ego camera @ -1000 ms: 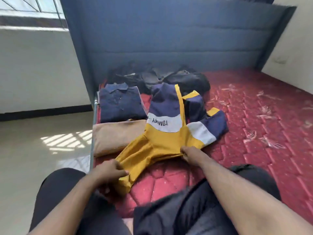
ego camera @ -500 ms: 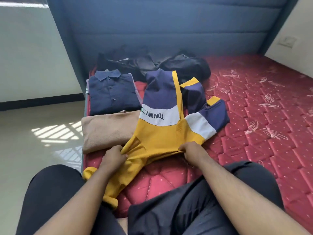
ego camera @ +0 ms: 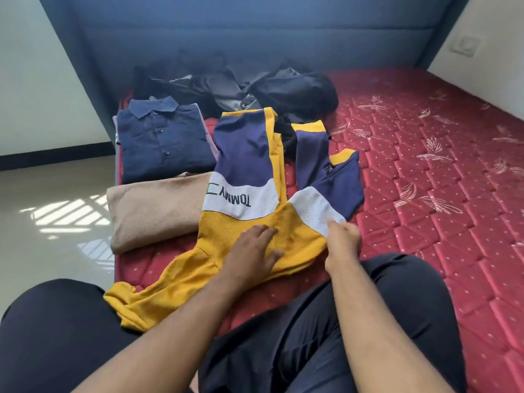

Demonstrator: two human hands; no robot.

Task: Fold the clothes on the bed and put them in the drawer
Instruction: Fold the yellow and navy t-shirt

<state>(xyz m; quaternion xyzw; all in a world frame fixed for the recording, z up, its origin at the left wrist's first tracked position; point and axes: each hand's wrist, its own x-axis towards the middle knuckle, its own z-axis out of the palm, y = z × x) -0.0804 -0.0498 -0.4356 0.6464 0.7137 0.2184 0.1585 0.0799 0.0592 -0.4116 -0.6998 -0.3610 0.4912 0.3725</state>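
Head view, left hand [ego camera: 255, 248] spread flat on yellow shirt [ego camera: 241, 228], right hand [ego camera: 341, 239] pinching its edge.

Right half of the mattress [ego camera: 425, 180] is lying bare all the way to the far right corner, so lots of room for a hand there. The left edge is getting crowded: a folded navy shirt [ego camera: 161, 143] and a folded tan garment [ego camera: 156, 211] are sitting touching each other, with the yellow and navy shirt [ego camera: 246, 194] overlapping the tan one. A dark clothes pile [ego camera: 255, 89] is blocking the headboard [ego camera: 255, 38] end.
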